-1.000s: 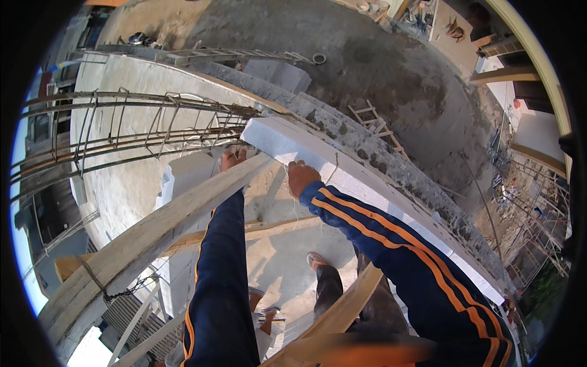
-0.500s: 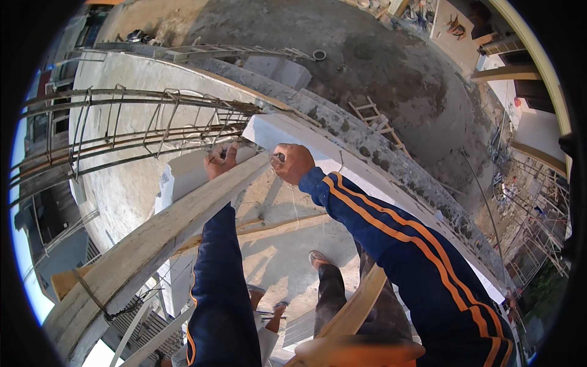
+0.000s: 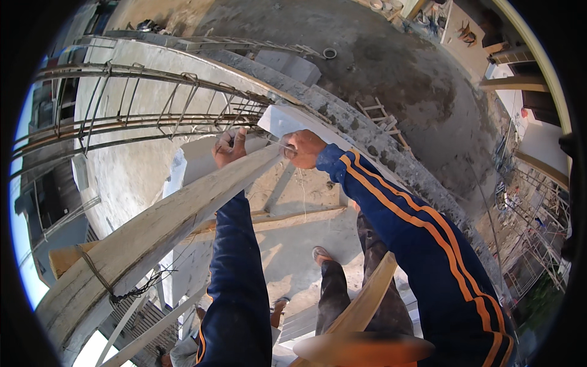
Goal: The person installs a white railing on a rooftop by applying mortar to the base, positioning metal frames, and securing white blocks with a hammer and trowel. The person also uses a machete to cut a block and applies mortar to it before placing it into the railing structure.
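Note:
Both my hands are at the far end of a long pale wooden beam (image 3: 165, 220). My left hand (image 3: 230, 148) is on its left side, fingers curled and thumb raised; what they hold, if anything, is too small to make out. On the right of the beam's tip, my right hand (image 3: 304, 148) is closed in a pinch on a thin white string (image 3: 304, 189), whose loose end hangs below it. A pale block-like wall end (image 3: 278, 119) stands just beyond my right hand.
A rebar cage (image 3: 153, 122) reaches in from the left, close to my left hand. Twisted wire (image 3: 143, 287) wraps the beam's near part. Below are a timber brace (image 3: 293, 220) and another person's foot (image 3: 279, 306). A small wooden frame (image 3: 382, 119) lies at the far right.
The view has shifted, so the scene sits a little further right. My left thumb has lifted and its fingers have turned. My right hand stays pinched at the beam's tip.

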A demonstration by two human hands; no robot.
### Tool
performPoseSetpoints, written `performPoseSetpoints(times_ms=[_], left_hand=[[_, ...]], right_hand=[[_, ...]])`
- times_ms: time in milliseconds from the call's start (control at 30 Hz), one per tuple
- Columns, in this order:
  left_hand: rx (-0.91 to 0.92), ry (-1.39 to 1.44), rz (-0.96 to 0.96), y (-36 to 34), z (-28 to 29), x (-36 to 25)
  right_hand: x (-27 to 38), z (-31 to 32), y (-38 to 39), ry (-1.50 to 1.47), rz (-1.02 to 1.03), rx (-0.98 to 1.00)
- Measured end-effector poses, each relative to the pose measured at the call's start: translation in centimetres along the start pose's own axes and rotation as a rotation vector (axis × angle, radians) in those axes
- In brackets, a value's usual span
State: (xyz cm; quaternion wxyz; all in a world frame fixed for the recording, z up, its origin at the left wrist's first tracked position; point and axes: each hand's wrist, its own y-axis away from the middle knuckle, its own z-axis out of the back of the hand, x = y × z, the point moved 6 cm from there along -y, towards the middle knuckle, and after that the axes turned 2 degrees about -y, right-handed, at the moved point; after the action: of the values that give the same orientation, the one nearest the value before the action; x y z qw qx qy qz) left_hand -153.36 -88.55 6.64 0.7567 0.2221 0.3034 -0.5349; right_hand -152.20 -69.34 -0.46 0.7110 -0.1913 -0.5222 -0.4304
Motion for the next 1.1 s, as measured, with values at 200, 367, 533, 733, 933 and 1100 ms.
performPoseSetpoints(times_ms=[200,367,533,733,933,1100], left_hand=[[-0.142,-0.069,-0.07,1.0,2.4,0.0],[-0.281,0.22,0.078,3.2,3.0,2.6],[-0.262,0.298,0.046,3.3,3.0,2.8],[-0.302,-0.04,-0.066,4.0,4.3,2.5],[-0.238,-0.129,-0.057,3.9,4.5,3.5],[-0.178,-0.161,-0.132,3.5,4.3,3.8]], right_hand=[[5.0,2.8,4.5,-0.466,-0.153,0.163],[7.0,3.3,6.3,-0.354,-0.118,-0.174],[8.1,3.1,7.1,-0.443,-0.049,-0.333],[8.7,3.3,7.2,-0.46,-0.02,-0.433],[8.3,3.0,6.8,-0.453,-0.009,-0.463],[8.2,2.5,6.3,-0.446,-0.007,-0.472]])
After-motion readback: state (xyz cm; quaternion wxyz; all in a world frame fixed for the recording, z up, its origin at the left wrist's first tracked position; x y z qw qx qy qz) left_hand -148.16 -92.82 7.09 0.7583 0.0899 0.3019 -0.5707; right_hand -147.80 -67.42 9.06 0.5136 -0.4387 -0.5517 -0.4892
